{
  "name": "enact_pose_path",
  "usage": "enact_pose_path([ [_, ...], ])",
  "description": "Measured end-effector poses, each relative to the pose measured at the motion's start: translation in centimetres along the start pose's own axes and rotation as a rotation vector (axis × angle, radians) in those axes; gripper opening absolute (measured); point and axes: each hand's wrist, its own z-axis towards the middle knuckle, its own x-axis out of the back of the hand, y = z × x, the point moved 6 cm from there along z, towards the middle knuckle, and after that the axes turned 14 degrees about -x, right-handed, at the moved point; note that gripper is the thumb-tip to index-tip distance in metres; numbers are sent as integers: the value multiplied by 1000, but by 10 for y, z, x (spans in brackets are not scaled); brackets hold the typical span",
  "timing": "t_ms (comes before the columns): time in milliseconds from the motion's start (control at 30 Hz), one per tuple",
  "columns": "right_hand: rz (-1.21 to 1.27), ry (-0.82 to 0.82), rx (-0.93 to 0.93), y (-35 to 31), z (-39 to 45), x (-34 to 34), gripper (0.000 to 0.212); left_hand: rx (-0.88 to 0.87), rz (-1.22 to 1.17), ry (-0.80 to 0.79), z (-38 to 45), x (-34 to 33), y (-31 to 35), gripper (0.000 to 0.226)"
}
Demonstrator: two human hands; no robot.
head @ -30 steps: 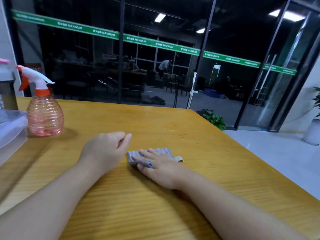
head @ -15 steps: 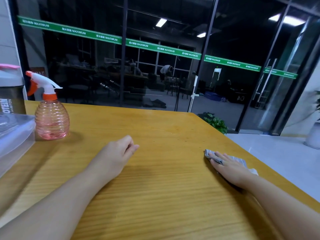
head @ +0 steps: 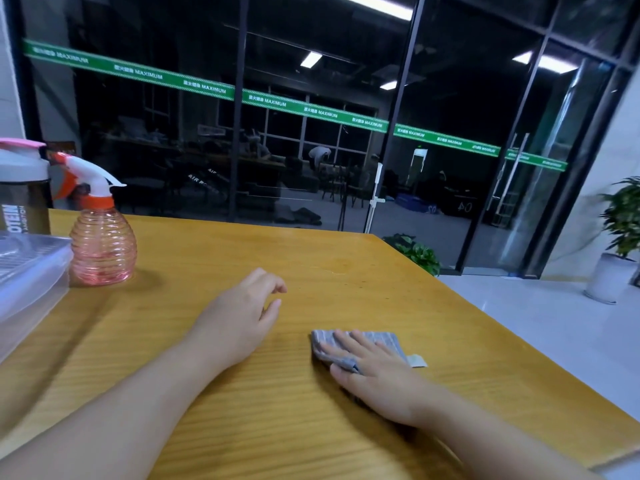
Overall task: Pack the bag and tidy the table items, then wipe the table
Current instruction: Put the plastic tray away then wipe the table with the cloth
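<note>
A folded grey striped cloth [head: 384, 339] lies flat on the yellow wooden table [head: 214, 258], right of centre. My right hand [head: 375, 370] presses down on it, fingers spread across the top and the thumb hooked under its near corner. A small white tag sticks out from the cloth's right side. My left hand [head: 239, 315] rests on the bare table to the left of the cloth, fingers loosely curled and holding nothing.
A pink ribbed spray bottle [head: 102, 245] with a white and orange trigger stands at the back left. Beside it sit a clear lidded plastic box [head: 27, 275] and a dark shaker bottle [head: 20, 192]. The table's right edge [head: 519, 341] drops to a white floor with potted plants.
My right hand has slid the cloth back leftward from near the table's right edge towards the middle. The left hand has stayed in place, its fingers slightly more curled.
</note>
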Motion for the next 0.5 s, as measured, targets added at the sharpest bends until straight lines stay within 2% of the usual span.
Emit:
enact_pose_path([
  [100, 76, -71, 32, -6, 5, 5, 46, -55, 59, -91, -2, -1, 5, 26],
  [167, 175, -115, -7, 0, 15, 15, 45, -30, 94, -154, -5, 0, -2, 29],
  [300, 176, -75, -143, 23, 41, 34, 46, 45, 129, -327, -14, -2, -28, 30],
  [400, 169, -45, -231, 45, 64, 40, 46, 91, 142, -391, -20, -4, -49, 27],
  [500, 132, -28, -296, 67, 90, 42, 48, 44, 229, -433, -14, -8, -56, 23],
])
